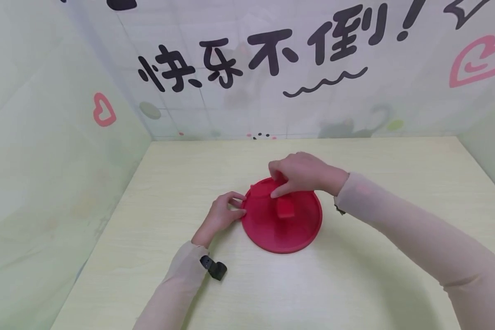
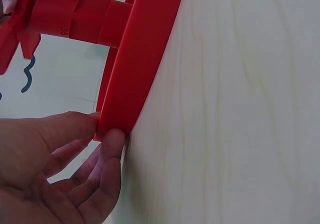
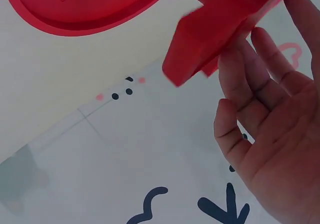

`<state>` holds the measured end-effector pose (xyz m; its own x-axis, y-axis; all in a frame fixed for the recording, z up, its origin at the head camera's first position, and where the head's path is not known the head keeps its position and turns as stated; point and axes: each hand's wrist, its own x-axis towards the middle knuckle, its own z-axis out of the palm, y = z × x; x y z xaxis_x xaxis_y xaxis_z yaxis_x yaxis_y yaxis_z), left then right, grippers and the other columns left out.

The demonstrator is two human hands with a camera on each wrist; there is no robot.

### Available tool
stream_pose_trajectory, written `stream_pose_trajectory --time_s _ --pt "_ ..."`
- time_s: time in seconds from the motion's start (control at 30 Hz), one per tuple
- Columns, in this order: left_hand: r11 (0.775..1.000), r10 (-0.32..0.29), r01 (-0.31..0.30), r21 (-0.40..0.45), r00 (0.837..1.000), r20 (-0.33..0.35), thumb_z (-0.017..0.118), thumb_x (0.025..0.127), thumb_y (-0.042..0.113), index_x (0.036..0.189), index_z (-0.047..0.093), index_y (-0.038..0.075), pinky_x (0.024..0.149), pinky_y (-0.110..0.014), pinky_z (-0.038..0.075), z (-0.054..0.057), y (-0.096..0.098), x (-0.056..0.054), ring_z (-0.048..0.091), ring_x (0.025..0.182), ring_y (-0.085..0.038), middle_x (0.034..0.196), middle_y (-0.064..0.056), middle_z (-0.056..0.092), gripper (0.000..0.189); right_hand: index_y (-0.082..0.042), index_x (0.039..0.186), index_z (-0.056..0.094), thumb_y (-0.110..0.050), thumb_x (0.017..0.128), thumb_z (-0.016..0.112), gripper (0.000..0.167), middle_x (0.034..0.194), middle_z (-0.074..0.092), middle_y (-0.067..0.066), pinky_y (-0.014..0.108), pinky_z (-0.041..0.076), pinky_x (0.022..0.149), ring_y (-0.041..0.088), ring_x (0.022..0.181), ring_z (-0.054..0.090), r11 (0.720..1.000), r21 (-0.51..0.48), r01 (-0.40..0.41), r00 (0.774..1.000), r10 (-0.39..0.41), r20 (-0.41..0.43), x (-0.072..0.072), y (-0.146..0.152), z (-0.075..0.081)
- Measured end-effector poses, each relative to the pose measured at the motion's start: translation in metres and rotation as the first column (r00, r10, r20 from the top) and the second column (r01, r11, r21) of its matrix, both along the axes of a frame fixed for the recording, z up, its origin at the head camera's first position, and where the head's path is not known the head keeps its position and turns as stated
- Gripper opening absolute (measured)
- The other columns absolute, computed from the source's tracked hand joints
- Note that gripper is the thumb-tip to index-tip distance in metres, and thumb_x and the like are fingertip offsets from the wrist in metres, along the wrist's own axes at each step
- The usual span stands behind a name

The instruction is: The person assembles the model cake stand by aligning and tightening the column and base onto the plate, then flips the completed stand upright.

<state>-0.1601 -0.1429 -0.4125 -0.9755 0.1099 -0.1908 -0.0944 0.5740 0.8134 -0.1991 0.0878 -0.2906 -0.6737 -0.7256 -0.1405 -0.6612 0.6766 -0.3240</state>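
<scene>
A red round base (image 1: 280, 238) with a raised rim rests on the table in the head view. From it rises a red column (image 2: 82, 18) of stacked sections marked with small numbers, seen in the left wrist view. On top of the column sits a red piece with several blocky arms (image 3: 210, 34). My left hand (image 1: 222, 213) pinches the base's rim at its left side, thumb above and fingers below. My right hand (image 1: 303, 172) reaches over from the right and grips the armed top piece, whose far side it partly hides.
Pale wood-grain table (image 1: 379, 266) lies all round the base. A white printed wall sheet (image 1: 247, 110) with dark characters stands behind it, and a pale side sheet (image 1: 45, 183) on the left. Small black cameras (image 1: 214, 267) sit at the wrists.
</scene>
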Motion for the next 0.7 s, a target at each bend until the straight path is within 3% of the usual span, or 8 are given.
stream_pose_trajectory --time_s 0.13,0.23,0.37,0.47,0.57,0.7 --pt "1.000 -0.002 0.002 0.003 1.000 0.002 0.067 0.081 0.003 0.109 0.060 0.007 0.067 -0.028 0.051 0.001 0.001 0.000 0.059 0.079 -0.020 0.093 -0.009 0.061 0.029 -0.015 0.094 0.061 -0.033 0.079 0.072 0.026 0.070 0.057 -0.005 0.025 0.048 0.058 0.012 0.062 0.054 0.999 0.026 0.039 0.998 -0.038 -0.056 0.001 0.003 0.001" --pt "1.000 -0.002 0.002 0.007 1.000 0.005 0.067 0.081 0.003 0.109 0.060 0.006 0.066 -0.028 0.052 0.002 0.001 0.000 0.059 0.079 -0.020 0.093 -0.009 0.061 0.029 -0.015 0.100 0.065 -0.021 0.079 0.072 0.023 0.082 0.060 -0.001 0.028 0.049 0.064 0.014 0.073 0.056 1.000 -0.010 0.006 0.996 -0.007 -0.093 0.000 0.009 0.005" --pt "1.000 -0.006 0.006 0.008 1.000 -0.001 0.067 0.080 0.002 0.109 0.060 0.005 0.066 -0.028 0.052 0.003 0.001 0.000 0.060 0.079 -0.021 0.094 -0.010 0.062 0.030 -0.017 0.114 0.064 0.000 0.077 0.068 0.041 0.116 0.055 0.006 0.032 0.051 0.074 0.022 0.104 0.051 0.993 -0.067 -0.098 0.995 0.098 -0.008 0.001 0.015 0.011" --pt "1.000 -0.006 0.006 0.009 1.000 0.002 0.067 0.080 0.002 0.110 0.060 0.005 0.067 -0.028 0.052 0.002 0.000 0.001 0.060 0.080 -0.021 0.095 -0.010 0.062 0.031 -0.017 0.120 0.061 0.005 0.074 0.069 0.052 0.129 0.048 0.008 0.034 0.052 0.076 0.027 0.116 0.045 0.987 -0.052 -0.150 0.987 0.153 0.057 0.003 0.015 0.011" --pt "1.000 0.001 -0.001 0.008 1.000 0.012 0.067 0.081 0.002 0.110 0.060 0.006 0.067 -0.028 0.052 0.001 0.001 0.000 0.060 0.081 -0.021 0.095 -0.010 0.061 0.031 -0.015 0.119 0.062 0.002 0.072 0.073 0.051 0.124 0.052 0.008 0.035 0.051 0.077 0.026 0.113 0.047 0.987 -0.017 -0.157 0.987 0.158 0.043 0.004 0.014 0.008" --pt "1.000 0.007 -0.007 0.007 1.000 0.009 0.067 0.080 0.002 0.110 0.060 0.006 0.067 -0.028 0.053 0.000 0.001 0.000 0.060 0.080 -0.021 0.095 -0.009 0.061 0.031 -0.015 0.117 0.063 -0.006 0.069 0.079 0.051 0.112 0.057 0.004 0.037 0.050 0.078 0.023 0.105 0.051 0.994 0.009 -0.109 0.994 0.109 0.010 0.005 0.013 0.004"
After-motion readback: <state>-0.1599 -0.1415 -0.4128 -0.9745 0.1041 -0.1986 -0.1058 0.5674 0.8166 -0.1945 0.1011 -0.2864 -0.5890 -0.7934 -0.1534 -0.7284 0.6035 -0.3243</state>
